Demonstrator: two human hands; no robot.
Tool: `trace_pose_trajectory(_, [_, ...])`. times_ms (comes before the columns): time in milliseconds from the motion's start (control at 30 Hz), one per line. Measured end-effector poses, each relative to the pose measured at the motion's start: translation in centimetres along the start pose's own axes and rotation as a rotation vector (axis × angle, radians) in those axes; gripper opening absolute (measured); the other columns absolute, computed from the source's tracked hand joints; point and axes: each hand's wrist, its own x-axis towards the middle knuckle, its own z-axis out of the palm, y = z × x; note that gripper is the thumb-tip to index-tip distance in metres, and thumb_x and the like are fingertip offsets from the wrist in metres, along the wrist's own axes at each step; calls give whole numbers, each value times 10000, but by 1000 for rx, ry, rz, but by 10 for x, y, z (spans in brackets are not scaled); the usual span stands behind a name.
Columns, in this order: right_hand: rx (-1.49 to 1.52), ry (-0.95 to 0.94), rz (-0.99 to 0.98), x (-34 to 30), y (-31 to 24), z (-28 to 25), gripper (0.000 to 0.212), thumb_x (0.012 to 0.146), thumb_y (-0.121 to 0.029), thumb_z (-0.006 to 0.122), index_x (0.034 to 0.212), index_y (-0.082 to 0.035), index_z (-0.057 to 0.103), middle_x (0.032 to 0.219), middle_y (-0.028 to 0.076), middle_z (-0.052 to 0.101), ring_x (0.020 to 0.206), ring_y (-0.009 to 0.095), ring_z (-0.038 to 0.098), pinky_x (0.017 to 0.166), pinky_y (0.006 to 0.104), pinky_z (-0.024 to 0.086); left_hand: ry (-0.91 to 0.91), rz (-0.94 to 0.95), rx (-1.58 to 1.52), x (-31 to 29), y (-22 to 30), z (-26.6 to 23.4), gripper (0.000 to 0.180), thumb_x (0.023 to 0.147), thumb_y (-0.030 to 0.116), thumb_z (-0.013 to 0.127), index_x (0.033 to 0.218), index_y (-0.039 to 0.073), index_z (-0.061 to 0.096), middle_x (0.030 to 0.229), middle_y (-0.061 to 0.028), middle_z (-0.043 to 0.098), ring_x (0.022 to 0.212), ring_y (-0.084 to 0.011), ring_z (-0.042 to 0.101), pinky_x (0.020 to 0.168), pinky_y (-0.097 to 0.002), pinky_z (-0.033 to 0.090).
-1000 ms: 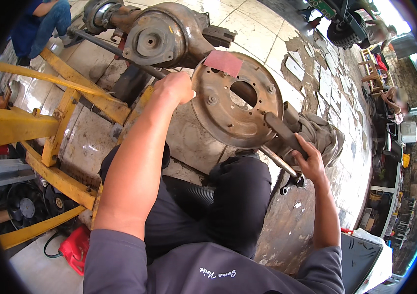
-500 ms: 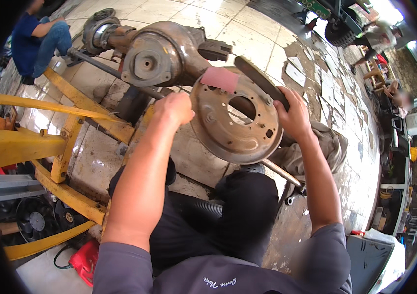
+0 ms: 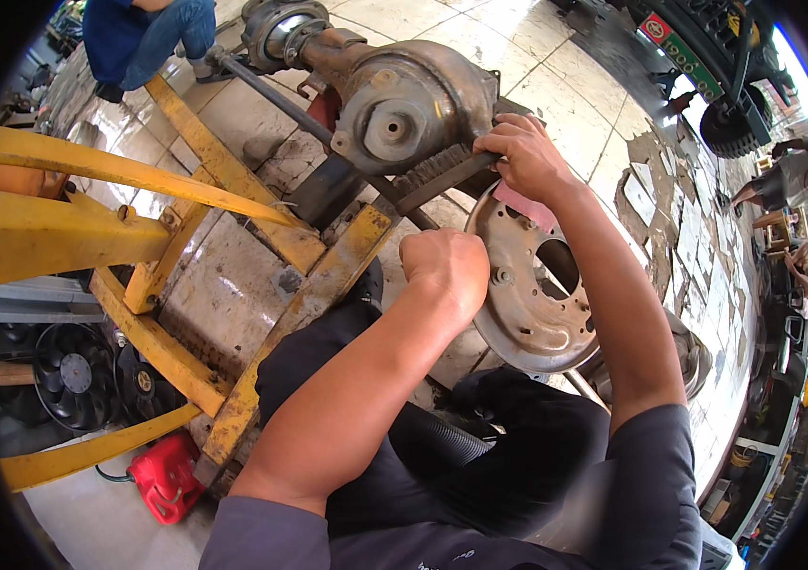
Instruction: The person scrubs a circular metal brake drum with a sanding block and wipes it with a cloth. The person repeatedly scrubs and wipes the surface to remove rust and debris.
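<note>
A brown metal brake backing plate (image 3: 518, 318) with a large centre hole stands on the end of a rusty axle housing (image 3: 442, 85). A pink flat piece (image 3: 526, 207) lies on its upper edge. My right hand (image 3: 527, 157) is closed round one end of a wire brush (image 3: 437, 179), whose bristles face up toward the round differential casing (image 3: 387, 123). My left hand (image 3: 447, 271) is a closed fist at the plate's left rim. Its fingertips are hidden, so what it holds, if anything, cannot be made out.
A yellow steel frame (image 3: 262, 356) stands at left, with black fans (image 3: 72, 372) and a red jerrycan (image 3: 165, 480) beside it. Another person (image 3: 152, 43) crouches at the far left. Broken tiles (image 3: 689, 228) lie at right, below a vehicle's wheel (image 3: 734, 123).
My right hand has carried the wire brush from the plate's right side up and left toward the casing. My left fist stays near the plate's left rim. The whole view has shifted.
</note>
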Motion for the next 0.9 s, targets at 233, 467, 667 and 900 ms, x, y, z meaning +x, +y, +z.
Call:
trace_pose_trajectory(233, [29, -26, 125, 2, -5, 15, 433, 801, -42, 659, 1205, -197, 665, 1295, 55, 570, 1354, 256, 413, 1147, 486, 297, 25, 10, -2, -1, -18, 2, 269, 858, 341, 709, 951, 93, 757, 991, -125, 739, 962, -290, 711, 780, -383, 565])
trace_pose_trajectory(467, [151, 208, 160, -50, 4, -29, 358, 799, -1, 560, 1121, -115, 669, 1186, 119, 629, 1140, 335, 569, 985, 432, 458, -55, -8, 22, 2, -19, -13, 371, 886, 411, 678, 1035, 77, 738, 1093, -150, 710, 1038, -323, 678, 878, -398, 545])
trace_pose_trajectory(667, [-26, -312, 911, -267, 36, -90, 308, 856, -276, 669, 1109, -101, 680, 1061, 162, 682, 1019, 365, 636, 857, 466, 502, -70, 33, 28, -2, -14, -18, 454, 895, 396, 657, 1145, 18, 672, 1213, -180, 654, 1148, -329, 614, 968, -425, 497])
trace_pose_trajectory(900, [-387, -268, 1000, -407, -11, -51, 398, 786, -263, 739, 1142, -108, 653, 1121, 144, 636, 1134, 297, 584, 986, 495, 433, -129, 51, 122, 8, -8, -6, 561, 899, 391, 632, 1326, 31, 577, 1346, -175, 581, 1255, -306, 546, 1058, -409, 440])
